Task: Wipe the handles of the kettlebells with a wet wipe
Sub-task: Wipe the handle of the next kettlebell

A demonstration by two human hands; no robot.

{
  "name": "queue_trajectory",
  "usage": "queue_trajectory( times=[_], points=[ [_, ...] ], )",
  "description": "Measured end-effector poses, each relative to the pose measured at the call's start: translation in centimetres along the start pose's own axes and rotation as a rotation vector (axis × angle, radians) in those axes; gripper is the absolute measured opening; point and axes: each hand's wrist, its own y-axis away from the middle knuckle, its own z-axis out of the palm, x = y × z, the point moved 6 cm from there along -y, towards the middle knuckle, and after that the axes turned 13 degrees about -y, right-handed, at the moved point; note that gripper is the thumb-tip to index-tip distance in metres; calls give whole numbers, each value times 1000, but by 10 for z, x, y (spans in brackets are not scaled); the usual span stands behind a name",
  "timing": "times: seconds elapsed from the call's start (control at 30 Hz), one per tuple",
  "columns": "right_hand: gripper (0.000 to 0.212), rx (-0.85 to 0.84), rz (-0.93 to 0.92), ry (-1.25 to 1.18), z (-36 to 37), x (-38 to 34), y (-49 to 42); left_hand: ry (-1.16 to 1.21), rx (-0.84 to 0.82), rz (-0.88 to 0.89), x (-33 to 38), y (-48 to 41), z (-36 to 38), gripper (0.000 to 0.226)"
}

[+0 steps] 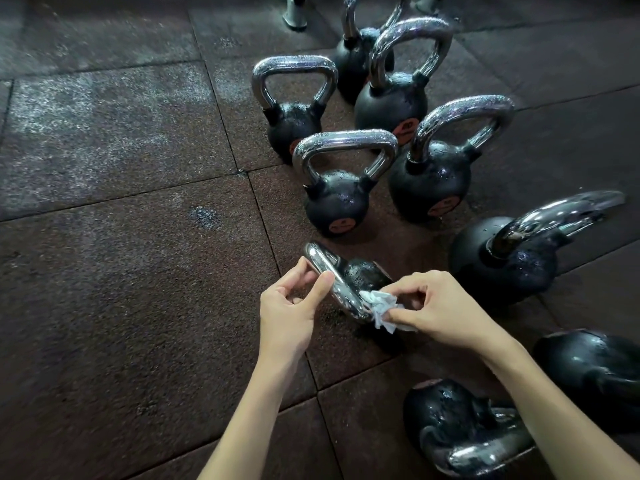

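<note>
A small black kettlebell (363,271) with a chrome handle (332,275) is tilted toward me on the rubber floor. My left hand (291,306) pinches the handle's top between thumb and fingers. My right hand (440,306) holds a crumpled white wet wipe (381,308) pressed against the lower side of the same handle. Several more black kettlebells with chrome handles stand upright behind it, the nearest one (336,199) just beyond the tilted one.
A kettlebell (502,258) leans to the right of my right hand. Two others (450,420) (595,368) lie on their sides under my right forearm. Dark rubber floor tiles (121,271) stretch to the left. Grey equipment legs (294,15) stand at the top.
</note>
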Motion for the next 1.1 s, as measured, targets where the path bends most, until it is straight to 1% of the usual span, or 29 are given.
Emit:
queue_trajectory(
  times=[0.07,0.13,0.2,0.3,0.37,0.43,0.47,0.6,0.7,0.93,1.1],
  points=[
    [31,12,-23,-1,0,-4,2,1,-9,-8,1,0,1,80],
    [31,-12,-27,-10,1,-6,-1,-1,-18,-14,1,-2,0,81],
    [30,-50,-1,7,3,-1,-8,-12,-23,-10,2,-4,-2,80],
    [21,-86,27,68,2,1,-17,-35,-31,12,2,-4,-6,81],
    [15,9,23,54,-3,-4,-27,-77,-51,17,-1,-5,-8,80],
    [16,154,31,-19,-6,-11,-40,-112,-69,18,-1,-5,-10,80],
    [18,192,23,-31,-2,-15,-49,-120,-73,17,0,-4,-10,80],
    [21,192,-2,40,26,-20,-78,-133,-68,15,3,-1,-9,82],
    [18,218,5,80,33,-19,-83,-139,-47,27,7,1,-8,82],
    [12,235,-97,-4,36,-30,-84,-164,-21,-6,11,-4,-5,77],
    [16,199,-76,49,37,-23,-89,-200,-41,-18,8,-8,-15,73]
  ],
)
